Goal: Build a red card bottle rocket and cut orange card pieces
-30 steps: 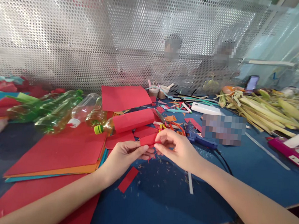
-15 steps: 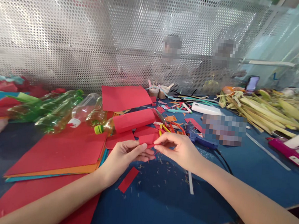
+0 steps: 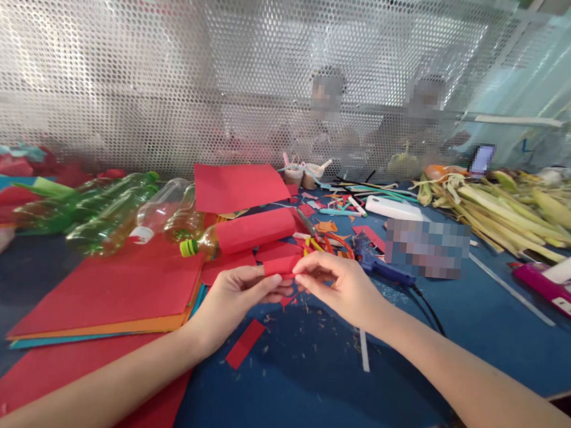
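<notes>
Between my two hands is a small piece of red paper (image 3: 279, 265), slightly curved. My left hand (image 3: 246, 289) pinches its left and lower side, thumb on top and fingers beneath. The fingertips of my right hand (image 3: 332, 278) close on its right end. Just beyond lies a plastic bottle wrapped in red paper (image 3: 259, 230), its yellow-green cap (image 3: 189, 247) pointing left. A red paper strip (image 3: 245, 344) rests on the table below my hands. Right of my right hand is a blue glue gun (image 3: 385, 269) with a black cord.
Green and clear bottles (image 3: 115, 219) lie at left beside stacked coloured paper sheets (image 3: 113, 292). Paper scraps and scissors with orange handles (image 3: 337, 244) are beyond my hands. Dry husks (image 3: 506, 210) and a magenta power strip (image 3: 553, 291) are at right. Behind a perforated screen (image 3: 258, 72) are two people.
The red paper piece has tilted slightly and shows more of its curved face between my fingers. My hands have barely moved; the other things lie as before.
</notes>
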### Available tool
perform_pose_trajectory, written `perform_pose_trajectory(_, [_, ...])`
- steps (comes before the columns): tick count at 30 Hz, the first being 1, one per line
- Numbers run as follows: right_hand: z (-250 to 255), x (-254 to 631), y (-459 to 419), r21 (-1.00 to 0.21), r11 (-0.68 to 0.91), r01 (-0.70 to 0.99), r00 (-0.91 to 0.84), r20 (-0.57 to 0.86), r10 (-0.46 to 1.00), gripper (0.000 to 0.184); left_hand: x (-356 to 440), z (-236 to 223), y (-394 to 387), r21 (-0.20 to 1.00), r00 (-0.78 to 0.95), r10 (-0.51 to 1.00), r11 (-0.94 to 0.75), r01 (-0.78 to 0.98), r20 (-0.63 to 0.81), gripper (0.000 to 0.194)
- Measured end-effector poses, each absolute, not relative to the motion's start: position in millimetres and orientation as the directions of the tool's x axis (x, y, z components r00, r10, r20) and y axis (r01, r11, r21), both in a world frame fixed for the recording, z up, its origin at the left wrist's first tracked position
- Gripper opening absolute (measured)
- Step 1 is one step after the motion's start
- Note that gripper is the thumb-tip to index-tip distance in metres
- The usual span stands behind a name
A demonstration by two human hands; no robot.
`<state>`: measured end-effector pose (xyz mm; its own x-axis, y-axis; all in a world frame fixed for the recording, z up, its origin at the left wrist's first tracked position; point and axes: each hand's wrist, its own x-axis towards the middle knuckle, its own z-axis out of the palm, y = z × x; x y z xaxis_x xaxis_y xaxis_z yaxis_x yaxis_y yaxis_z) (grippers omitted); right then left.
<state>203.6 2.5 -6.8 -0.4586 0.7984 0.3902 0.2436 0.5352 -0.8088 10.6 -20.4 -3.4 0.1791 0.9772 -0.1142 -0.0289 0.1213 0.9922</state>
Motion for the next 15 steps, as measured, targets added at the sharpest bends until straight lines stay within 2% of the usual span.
perform_pose_trajectory(3, [-5.5,203.6,2.8,-0.814,0.524,0.250,-0.457,0.379,0.805,0.002,10.8,-4.0,-21.0,0.991,0.173,0.977,0.129,-0.019,-0.124,0.024])
perform_pose_trajectory(11, [-1.4,202.4,0.1,-0.861,0.463,0.212,-0.427,0.344,0.836,0.005,13.1,-0.1,-22.1,0.984,0.170,0.972,0.172,-0.045,-0.162,0.028])
perform_pose_trajectory(15, [-1.2,202.9,2.2,-0.893,0.400,0.206,-0.420,0.288,0.860,0.008,10.6,0.1,-20.2,0.958,0.228,0.957,0.222,-0.184,-0.178,0.032])
